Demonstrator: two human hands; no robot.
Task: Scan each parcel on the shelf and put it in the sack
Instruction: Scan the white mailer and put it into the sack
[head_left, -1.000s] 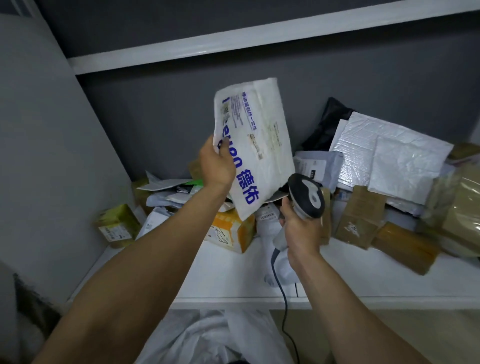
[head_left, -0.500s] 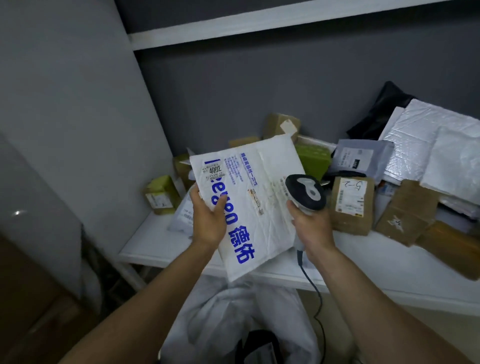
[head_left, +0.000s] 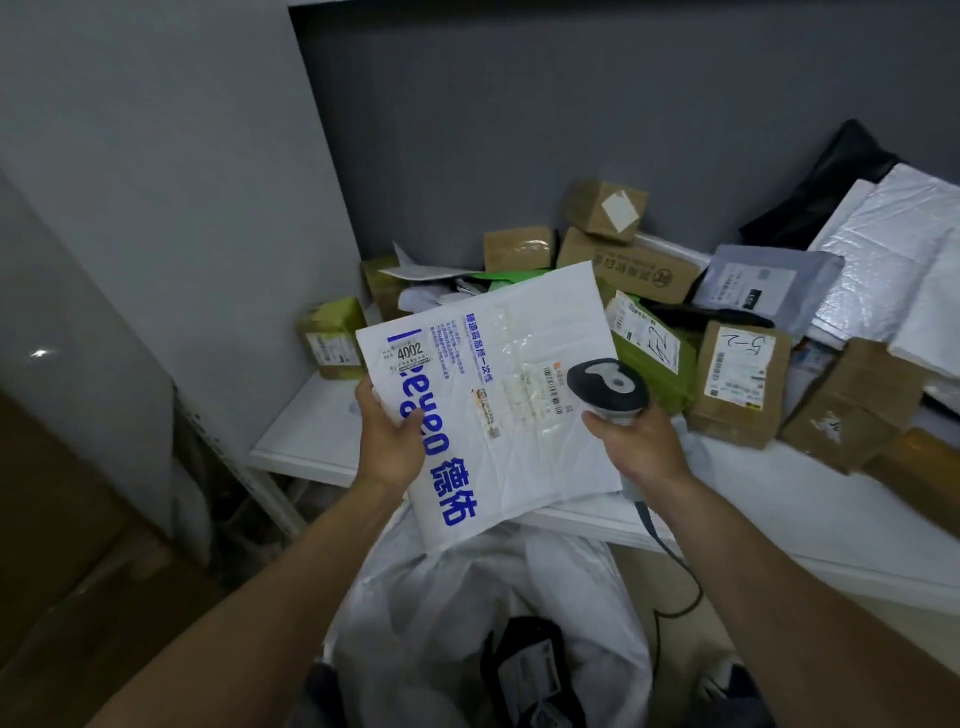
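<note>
head view: your left hand (head_left: 389, 447) has its fingers (head_left: 411, 419) clamped on the left edge of the white mailer (head_left: 519, 415), thumb on the printed face. mailer is held label-up and tilted in front of the shelf (head_left: 311, 441) edge, lower corner over the open white sack (head_left: 587, 597). your right hand (head_left: 644, 452) is wrapped tight round the scanner (head_left: 608, 387), head just beside the mailer's barcode label (head_left: 550, 387); cable (head_left: 685, 587) drops past the shelf. a black parcel (head_left: 524, 670) lies in the sack. brown boxes (head_left: 737, 382) and a green parcel (head_left: 657, 374) are piled on the shelf behind.
</note>
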